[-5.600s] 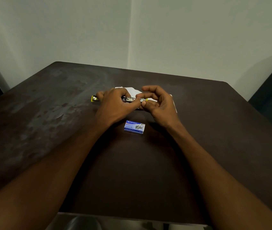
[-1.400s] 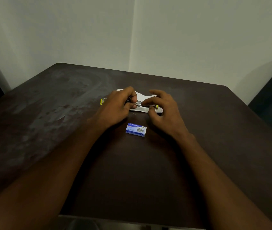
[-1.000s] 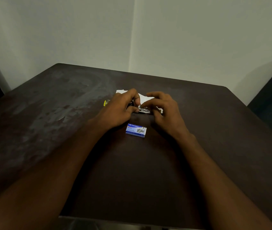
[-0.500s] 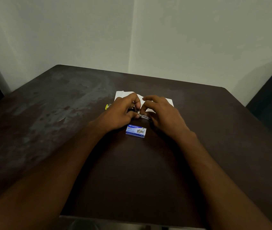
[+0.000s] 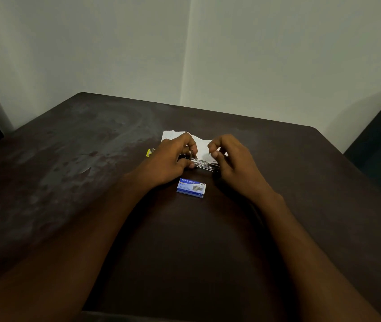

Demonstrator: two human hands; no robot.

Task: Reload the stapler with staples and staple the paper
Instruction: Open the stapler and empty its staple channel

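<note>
Leaning over a dark, scuffed table (image 5: 73, 173), a person has both bare forearms stretched out and the two hands meeting near the middle of the top. The left hand (image 5: 169, 162) is curled down over a stapler (image 5: 204, 164), thumb and fingers closed around its near end; only a strip of shiny metal shows between the hands, and a small yellow tip (image 5: 148, 152) pokes out past the left knuckles. The right hand (image 5: 232, 162) sits just beside it, its fingers bent and drawn together, thumb and forefinger nipping what looks like a tiny sliver of metal, though it is too small to be sure what it is. Behind both hands lies a white sheet of paper (image 5: 200, 141), flat on the table and partly hidden by the fingers. A small blue staple box (image 5: 191, 187) rests closed on the tabletop just in front of the hands, close to the left wrist and not touched by either. Pale walls meet in a corner behind the table
</note>
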